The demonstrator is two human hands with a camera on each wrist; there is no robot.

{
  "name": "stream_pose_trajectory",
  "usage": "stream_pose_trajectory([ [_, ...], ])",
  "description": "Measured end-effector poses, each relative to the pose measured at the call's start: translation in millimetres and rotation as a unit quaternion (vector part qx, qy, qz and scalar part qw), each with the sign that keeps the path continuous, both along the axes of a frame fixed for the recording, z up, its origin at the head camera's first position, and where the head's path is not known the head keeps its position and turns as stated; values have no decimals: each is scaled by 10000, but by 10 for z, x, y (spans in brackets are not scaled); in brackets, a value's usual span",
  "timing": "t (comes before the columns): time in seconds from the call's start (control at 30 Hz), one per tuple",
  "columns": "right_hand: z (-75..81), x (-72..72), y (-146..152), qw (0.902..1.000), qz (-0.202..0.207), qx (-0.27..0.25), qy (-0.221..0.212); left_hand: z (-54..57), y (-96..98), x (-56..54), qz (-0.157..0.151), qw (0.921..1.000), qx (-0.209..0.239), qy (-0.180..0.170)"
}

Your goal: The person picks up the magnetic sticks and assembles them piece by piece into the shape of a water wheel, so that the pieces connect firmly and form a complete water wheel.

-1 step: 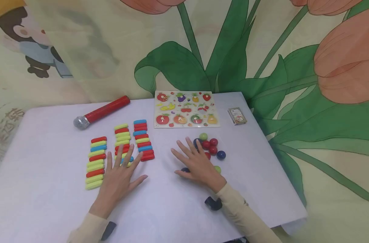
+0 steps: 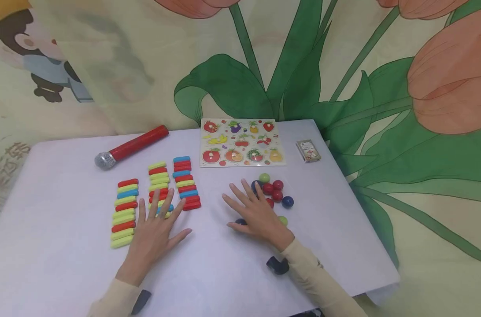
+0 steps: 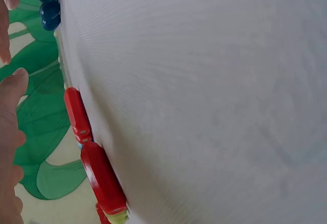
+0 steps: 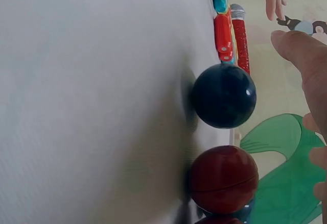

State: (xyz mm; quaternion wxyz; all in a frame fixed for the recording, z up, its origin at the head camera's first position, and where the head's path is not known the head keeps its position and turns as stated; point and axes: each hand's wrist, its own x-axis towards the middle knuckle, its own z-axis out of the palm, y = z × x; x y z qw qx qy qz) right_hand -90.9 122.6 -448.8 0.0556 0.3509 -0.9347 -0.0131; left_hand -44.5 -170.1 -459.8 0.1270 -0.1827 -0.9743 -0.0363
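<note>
My left hand (image 2: pixel 151 237), fingers spread and palm down, hovers over the lower end of the middle column of short plastic sticks (image 2: pixel 158 175). Beside it stand the left column (image 2: pixel 123 215) and the right column (image 2: pixel 185 182), mixing red, yellow-green and blue. My right hand (image 2: pixel 260 218) is spread above a group of small balls, hiding some of them. Around its fingers show a red ball (image 2: pixel 277 196), a blue ball (image 2: pixel 287 202) and a green ball (image 2: pixel 264 178). In the right wrist view, the thumb is apart from a dark blue ball (image 4: pixel 224 96). Neither hand grips anything.
A fruit picture board (image 2: pixel 242 143) lies at the back of the white-covered table (image 2: pixel 224 273). To its left is a red microphone (image 2: pixel 131 147) with a silver head; on its right, a small box (image 2: pixel 308 151). A printed curtain (image 2: pixel 137 66) hangs behind the table's back edge.
</note>
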Motion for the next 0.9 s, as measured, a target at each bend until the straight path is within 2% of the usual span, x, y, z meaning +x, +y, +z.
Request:
stream_pose_trajectory([
  [0.13,10,26,2,10000,19,-44,-10,-16,11,36,-50,9999,134,94],
  [0.27,38,40,41,9991,-88,-395,89,-6,76,61,-178,9973,689,162],
  [0.4,74,74,144,9942,-329,-1005,211,40,259,65,-250,9865,1581,-341],
  [0.57,80,162,299,9813,-750,-1770,78,50,626,48,-479,9668,2211,-1191],
  [0.67,67,227,373,9719,-964,-2148,-21,10,867,14,-650,9563,2320,-1656],
  [0.73,47,270,405,9677,-1029,-2299,-56,-33,1011,-19,-737,9526,2267,-1892],
  [0.9,-34,367,428,9639,-961,-2482,-79,-115,1244,-84,-885,9546,2014,-2011],
])
